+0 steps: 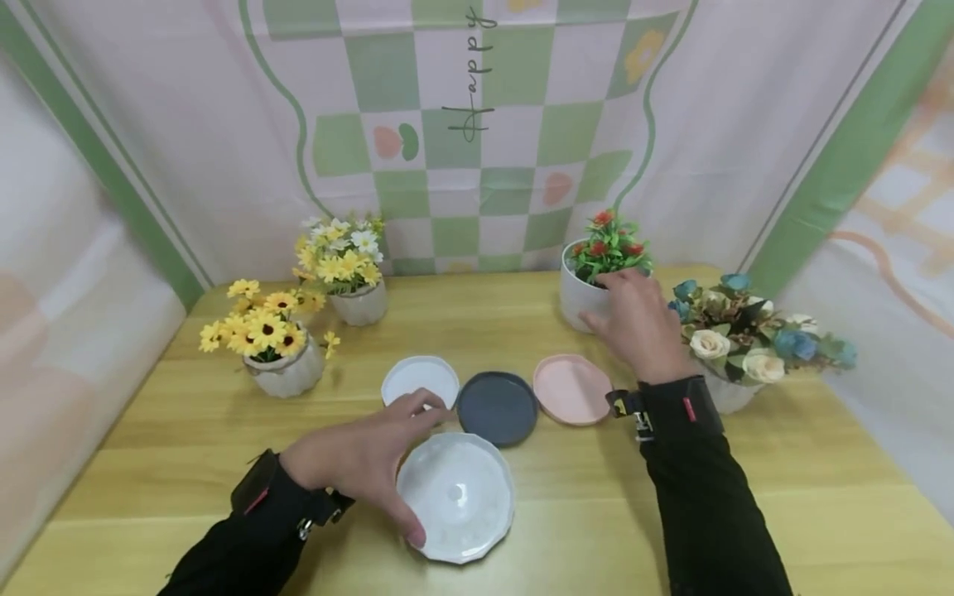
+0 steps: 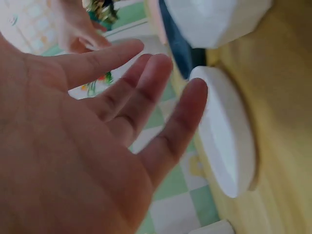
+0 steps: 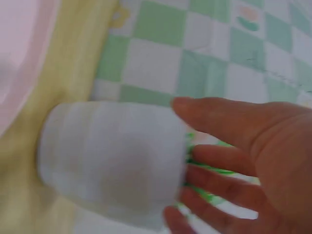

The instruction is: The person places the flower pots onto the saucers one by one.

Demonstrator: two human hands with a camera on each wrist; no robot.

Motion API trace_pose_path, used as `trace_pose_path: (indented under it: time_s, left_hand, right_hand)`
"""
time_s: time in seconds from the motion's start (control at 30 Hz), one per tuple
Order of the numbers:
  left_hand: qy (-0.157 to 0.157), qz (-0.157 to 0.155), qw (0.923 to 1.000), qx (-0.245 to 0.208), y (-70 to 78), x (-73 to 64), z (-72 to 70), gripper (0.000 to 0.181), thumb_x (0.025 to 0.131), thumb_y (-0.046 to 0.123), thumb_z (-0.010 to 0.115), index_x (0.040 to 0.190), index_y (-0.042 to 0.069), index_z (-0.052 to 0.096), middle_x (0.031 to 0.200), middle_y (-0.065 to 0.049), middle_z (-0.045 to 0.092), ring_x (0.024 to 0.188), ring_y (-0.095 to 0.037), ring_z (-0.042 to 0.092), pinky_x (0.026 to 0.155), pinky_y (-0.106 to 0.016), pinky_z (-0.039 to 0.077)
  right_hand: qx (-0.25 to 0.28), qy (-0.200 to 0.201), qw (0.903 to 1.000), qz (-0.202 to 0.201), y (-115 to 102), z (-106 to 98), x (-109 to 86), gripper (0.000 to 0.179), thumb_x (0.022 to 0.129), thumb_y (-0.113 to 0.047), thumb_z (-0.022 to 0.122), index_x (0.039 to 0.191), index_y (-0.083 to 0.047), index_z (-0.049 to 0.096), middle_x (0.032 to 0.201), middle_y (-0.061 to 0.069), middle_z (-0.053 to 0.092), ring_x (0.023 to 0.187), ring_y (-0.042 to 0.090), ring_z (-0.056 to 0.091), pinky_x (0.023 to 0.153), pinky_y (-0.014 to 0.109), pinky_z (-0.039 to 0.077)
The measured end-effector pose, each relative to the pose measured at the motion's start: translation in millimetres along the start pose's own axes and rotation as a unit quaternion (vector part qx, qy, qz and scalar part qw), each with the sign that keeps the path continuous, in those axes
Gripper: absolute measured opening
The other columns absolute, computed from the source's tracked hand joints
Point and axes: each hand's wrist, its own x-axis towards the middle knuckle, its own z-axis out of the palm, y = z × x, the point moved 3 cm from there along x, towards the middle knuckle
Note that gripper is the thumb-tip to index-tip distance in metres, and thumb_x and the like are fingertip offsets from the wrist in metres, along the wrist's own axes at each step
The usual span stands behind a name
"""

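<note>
My left hand (image 1: 373,455) is beside a white faceted bowl (image 1: 465,497), its thumb overlapping the bowl's left edge in the head view. In the left wrist view its fingers (image 2: 173,129) are spread, with a gap between them and the bowl (image 2: 214,19). At the back right, my right hand (image 1: 633,319) is at the rim of a white pot (image 1: 577,294) with red flowers (image 1: 605,244) and green leaves. In the right wrist view the thumb (image 3: 209,114) and loosely bent fingers (image 3: 224,187) are at the top of this pot (image 3: 112,156), which stands on the table.
A white saucer (image 1: 420,381), a dark grey saucer (image 1: 497,408) and a pink saucer (image 1: 572,389) lie in a row mid-table. Pots of yellow daisies (image 1: 283,372) and white-yellow flowers (image 1: 361,305) stand at left. Blue and cream roses (image 1: 738,348) stand right, near the right forearm.
</note>
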Motion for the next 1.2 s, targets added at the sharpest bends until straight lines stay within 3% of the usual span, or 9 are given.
trace_pose_path:
  time_s: [0.2, 0.4, 0.57, 0.8, 1.2]
  left_hand:
    - [0.007, 0.003, 0.9990, 0.044, -3.4, -0.1, 8.8, 0.126, 0.052, 0.056, 0.103, 0.157, 0.020, 0.044, 0.148, -0.004, 0.042, 0.132, -0.021, 0.045, 0.108, -0.037, 0.052]
    - [0.003, -0.012, 0.9981, 0.060, -5.5, 6.2, 11.0, 0.119, 0.053, 0.056, 0.102, 0.154, 0.025, 0.048, 0.149, 0.000, 0.044, 0.130, -0.017, 0.047, 0.108, -0.039, 0.053]
    - [-0.013, -0.024, 0.9982, 0.053, -9.4, 7.4, 14.9, 0.119, 0.056, 0.056, 0.102, 0.156, 0.024, 0.047, 0.150, 0.000, 0.044, 0.130, -0.018, 0.046, 0.109, -0.039, 0.052]
    - [0.001, -0.027, 0.9986, 0.045, -12.4, 1.6, 17.2, 0.116, 0.053, 0.055, 0.103, 0.153, 0.025, 0.052, 0.144, 0.000, 0.045, 0.128, -0.019, 0.049, 0.106, -0.037, 0.054]
    - [0.003, -0.018, 0.9985, 0.052, -12.1, 3.0, 17.0, 0.114, 0.055, 0.053, 0.102, 0.152, 0.019, 0.052, 0.137, 0.001, 0.047, 0.123, -0.013, 0.048, 0.105, -0.030, 0.053]
  right_hand:
    - [0.007, 0.045, 0.9990, -0.001, 14, 17, 14.3, 0.045, 0.098, -0.021, 0.076, 0.136, 0.003, 0.066, 0.139, 0.029, 0.059, 0.132, 0.051, 0.049, 0.091, 0.078, 0.051]
    - [0.011, 0.065, 0.9978, -0.002, 25, 25, 23.6, 0.034, 0.103, -0.016, 0.069, 0.128, 0.006, 0.069, 0.129, 0.032, 0.063, 0.123, 0.051, 0.053, 0.092, 0.069, 0.053]
    - [0.021, 0.063, 0.9978, -0.004, 28, 29, 23.1, 0.032, 0.103, -0.014, 0.069, 0.125, 0.009, 0.069, 0.124, 0.033, 0.064, 0.119, 0.051, 0.053, 0.097, 0.065, 0.052]
    - [0.032, 0.059, 0.9975, -0.019, 22, 34, 23.5, 0.031, 0.102, -0.012, 0.070, 0.124, 0.009, 0.069, 0.124, 0.033, 0.065, 0.119, 0.051, 0.055, 0.102, 0.064, 0.050]
    - [0.026, 0.047, 0.9986, -0.007, 23, 32, 21.3, 0.031, 0.103, -0.013, 0.068, 0.126, 0.008, 0.069, 0.127, 0.032, 0.065, 0.120, 0.050, 0.054, 0.103, 0.064, 0.050]
